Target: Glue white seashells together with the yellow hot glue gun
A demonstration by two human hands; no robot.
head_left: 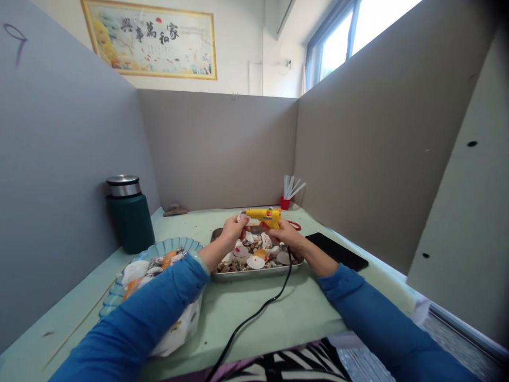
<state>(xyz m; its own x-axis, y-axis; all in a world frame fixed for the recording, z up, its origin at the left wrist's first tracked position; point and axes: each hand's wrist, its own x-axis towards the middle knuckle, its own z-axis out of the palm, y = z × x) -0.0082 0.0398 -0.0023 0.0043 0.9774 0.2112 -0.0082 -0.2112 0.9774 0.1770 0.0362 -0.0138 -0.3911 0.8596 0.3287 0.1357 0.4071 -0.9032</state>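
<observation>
My right hand is closed round the handle of a yellow glue gun, whose nozzle points left. Its black cord runs down toward me across the table. In my left hand, fingers pinched, is a small pale shell, held right at the nozzle tip; the fingers partly hide it. Both hands are above a metal tray filled with small shells and pebbles. Several larger shells lie on top, among them a white scallop shell.
On the left stand a dark green bottle and a blue scalloped dish of shells, partly behind my left sleeve. A black flat device lies right of the tray. A red cup holds glue sticks. Grey partitions enclose the table.
</observation>
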